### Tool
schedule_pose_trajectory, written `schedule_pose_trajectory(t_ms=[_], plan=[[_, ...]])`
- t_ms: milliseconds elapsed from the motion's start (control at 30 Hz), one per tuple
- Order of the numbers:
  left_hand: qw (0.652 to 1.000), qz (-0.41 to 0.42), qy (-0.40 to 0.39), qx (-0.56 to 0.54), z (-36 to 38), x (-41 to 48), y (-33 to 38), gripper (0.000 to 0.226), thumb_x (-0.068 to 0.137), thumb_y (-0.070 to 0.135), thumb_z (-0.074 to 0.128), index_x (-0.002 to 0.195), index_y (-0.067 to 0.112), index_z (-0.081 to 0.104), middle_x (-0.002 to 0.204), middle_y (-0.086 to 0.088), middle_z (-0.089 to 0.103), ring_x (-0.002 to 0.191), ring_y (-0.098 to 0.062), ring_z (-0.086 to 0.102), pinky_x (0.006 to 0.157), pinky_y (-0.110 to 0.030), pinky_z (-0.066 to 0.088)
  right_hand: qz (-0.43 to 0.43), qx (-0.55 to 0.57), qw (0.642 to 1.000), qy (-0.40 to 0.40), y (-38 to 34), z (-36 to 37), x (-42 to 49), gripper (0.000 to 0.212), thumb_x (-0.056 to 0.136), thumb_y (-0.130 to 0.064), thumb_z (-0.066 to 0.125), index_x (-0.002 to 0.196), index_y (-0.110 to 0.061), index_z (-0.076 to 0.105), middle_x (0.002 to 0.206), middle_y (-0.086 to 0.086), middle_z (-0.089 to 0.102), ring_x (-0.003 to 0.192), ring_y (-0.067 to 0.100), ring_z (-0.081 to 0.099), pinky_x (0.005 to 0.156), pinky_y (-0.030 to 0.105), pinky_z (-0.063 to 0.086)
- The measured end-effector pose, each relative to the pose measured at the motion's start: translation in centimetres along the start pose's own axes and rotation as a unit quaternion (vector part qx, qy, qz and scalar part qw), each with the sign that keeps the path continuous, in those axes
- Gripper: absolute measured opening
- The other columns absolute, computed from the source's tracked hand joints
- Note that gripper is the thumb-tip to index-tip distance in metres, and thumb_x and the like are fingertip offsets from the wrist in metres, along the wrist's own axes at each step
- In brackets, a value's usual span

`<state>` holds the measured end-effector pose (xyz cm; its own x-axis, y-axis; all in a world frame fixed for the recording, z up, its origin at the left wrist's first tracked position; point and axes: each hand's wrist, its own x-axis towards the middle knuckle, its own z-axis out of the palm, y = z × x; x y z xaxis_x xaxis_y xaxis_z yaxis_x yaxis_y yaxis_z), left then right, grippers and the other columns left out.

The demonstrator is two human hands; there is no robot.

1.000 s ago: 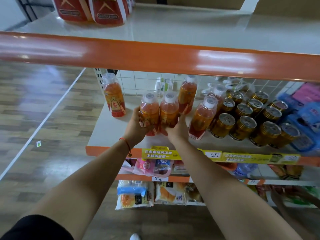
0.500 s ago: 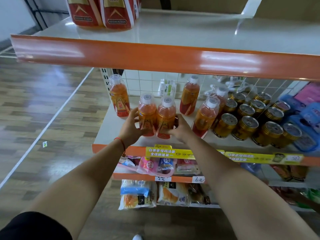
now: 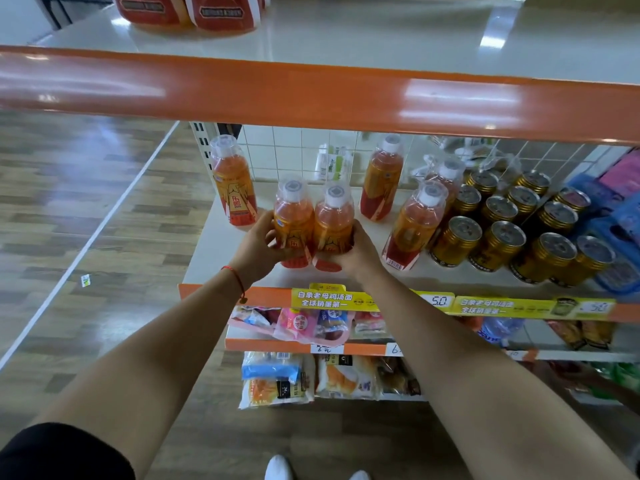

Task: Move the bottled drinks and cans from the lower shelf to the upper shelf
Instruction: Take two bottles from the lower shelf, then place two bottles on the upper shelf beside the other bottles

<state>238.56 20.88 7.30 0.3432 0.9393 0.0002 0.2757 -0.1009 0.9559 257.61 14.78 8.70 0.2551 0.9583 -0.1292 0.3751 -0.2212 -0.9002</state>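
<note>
A person's left hand (image 3: 258,249) and right hand (image 3: 356,254), fingers curled, each grip one of two orange drink bottles (image 3: 293,220) pressed side by side near the front edge of the lower shelf (image 3: 221,251). Four more bottles (image 3: 381,181) and a cluster of gold cans (image 3: 498,244) stand behind them and toward the shelf's right end. The upper shelf (image 3: 346,39) shows no bottles or cans, only red packs (image 3: 187,12) at its far left, suggesting the job has barely begun.

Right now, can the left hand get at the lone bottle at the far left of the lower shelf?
Probably, once freed. The left hand grips the left front bottle. The lone bottle stands just behind and left of it, with bare shelf between and nothing blocking.
</note>
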Motion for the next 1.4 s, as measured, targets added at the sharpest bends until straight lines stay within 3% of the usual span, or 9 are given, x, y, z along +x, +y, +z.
schedule_pose_trajectory(t_ms=[233, 400, 600, 700, 833, 900, 1133, 1200, 1400], plan=[[1.0, 0.022, 0.013, -0.016, -0.5, -3.4, 1.8, 0.063, 0.072, -0.006, 0.081, 0.125, 0.015, 0.053, 0.116, 0.0, 0.066, 0.111, -0.015, 0.062, 0.091, -0.028, 0.056, -0.038, 0.003, 0.999, -0.015, -1.0, -1.3, -2.7, 0.086, 0.062, -0.026, 0.092, 0.135, -0.022, 0.047, 0.124, -0.001, 0.064, 0.113, 0.018, 0.06, 0.092, 0.031, 0.048], [0.998, 0.052, 0.018, -0.029, -1.2, -7.0, 5.0, 0.067, 0.072, -0.005, 0.081, 0.129, 0.019, 0.054, 0.112, 0.006, 0.07, 0.108, -0.008, 0.065, 0.088, -0.026, 0.055, -0.087, -0.027, 0.995, -0.045, -3.6, -3.5, -5.8, 0.081, 0.064, -0.029, 0.091, 0.133, -0.022, 0.049, 0.123, -0.003, 0.065, 0.112, 0.015, 0.06, 0.099, 0.036, 0.049], [0.996, 0.085, 0.029, -0.025, -2.6, -11.2, 10.2, 0.062, 0.064, 0.008, 0.089, 0.106, 0.046, 0.064, 0.101, 0.009, 0.073, 0.097, -0.008, 0.068, 0.089, -0.037, 0.056, -0.117, -0.041, 0.99, -0.067, -7.8, -6.5, -10.0, 0.063, 0.062, -0.037, 0.091, 0.114, -0.029, 0.055, 0.1, -0.024, 0.065, 0.092, -0.014, 0.059, 0.079, 0.008, 0.045], [0.991, 0.118, 0.045, -0.05, -3.0, -13.2, 13.3, 0.059, 0.055, 0.032, 0.086, 0.107, 0.049, 0.063, 0.099, 0.005, 0.073, 0.096, -0.013, 0.068, 0.089, -0.036, 0.056, -0.137, -0.042, 0.987, -0.067, -10.8, -8.4, -12.4, 0.066, 0.06, -0.039, 0.091, 0.116, -0.026, 0.059, 0.1, -0.019, 0.07, 0.097, -0.007, 0.062, 0.085, 0.017, 0.051], [0.981, 0.186, 0.036, -0.04, -3.3, -15.8, 17.8, 0.065, 0.063, 0.033, 0.082, 0.121, 0.022, 0.057, 0.105, -0.003, 0.072, 0.103, -0.018, 0.069, 0.089, -0.035, 0.056, -0.187, -0.044, 0.98, -0.047, -14.6, -11.0, -16.0, 0.06, 0.058, -0.038, 0.093, 0.11, -0.03, 0.064, 0.098, -0.019, 0.073, 0.093, -0.004, 0.067, 0.084, 0.022, 0.053], [0.975, 0.219, 0.033, -0.035, -3.5, -16.9, 20.1, 0.06, 0.069, 0.03, 0.08, 0.122, 0.018, 0.056, 0.108, -0.006, 0.072, 0.105, -0.019, 0.069, 0.09, -0.036, 0.057, -0.211, -0.041, 0.976, -0.04, -16.4, -12.4, -17.7, 0.056, 0.059, -0.034, 0.093, 0.108, -0.03, 0.065, 0.097, -0.021, 0.073, 0.092, -0.004, 0.068, 0.084, 0.021, 0.053], [0.956, 0.293, 0.027, -0.004, -4.2, -18.0, 28.4, 0.052, 0.076, 0.035, 0.078, 0.123, 0.03, 0.058, 0.112, 0.002, 0.073, 0.108, -0.015, 0.068, 0.09, -0.026, 0.055, -0.277, -0.041, 0.96, -0.009, -22.5, -16.6, -20.1, 0.045, 0.06, -0.029, 0.091, 0.099, -0.029, 0.067, 0.087, -0.012, 0.075, 0.079, 0.014, 0.073, 0.07, 0.032, 0.061], [0.955, 0.293, 0.045, 0.009, -4.3, -17.1, 30.6, 0.054, 0.074, 0.036, 0.082, 0.123, 0.031, 0.058, 0.108, 0.009, 0.074, 0.105, -0.009, 0.068, 0.089, -0.023, 0.056, -0.29, -0.024, 0.957, -0.003, -24.0, -17.6, -19.3, 0.05, 0.059, -0.03, 0.089, 0.104, -0.027, 0.067, 0.092, -0.015, 0.075, 0.084, 0.005, 0.072, 0.075, 0.027, 0.059], [0.958, 0.275, 0.083, 0.009, -4.5, -12.5, 35.7, 0.042, 0.077, 0.038, 0.076, 0.116, 0.034, 0.06, 0.102, 0.02, 0.071, 0.096, 0.002, 0.068, 0.076, -0.017, 0.054, -0.313, 0.003, 0.95, 0.024, -28.3, -20.4, -14.6, 0.067, 0.058, -0.029, 0.092, 0.117, -0.018, 0.062, 0.105, -0.003, 0.074, 0.098, 0.013, 0.071, 0.09, 0.043, 0.057]])
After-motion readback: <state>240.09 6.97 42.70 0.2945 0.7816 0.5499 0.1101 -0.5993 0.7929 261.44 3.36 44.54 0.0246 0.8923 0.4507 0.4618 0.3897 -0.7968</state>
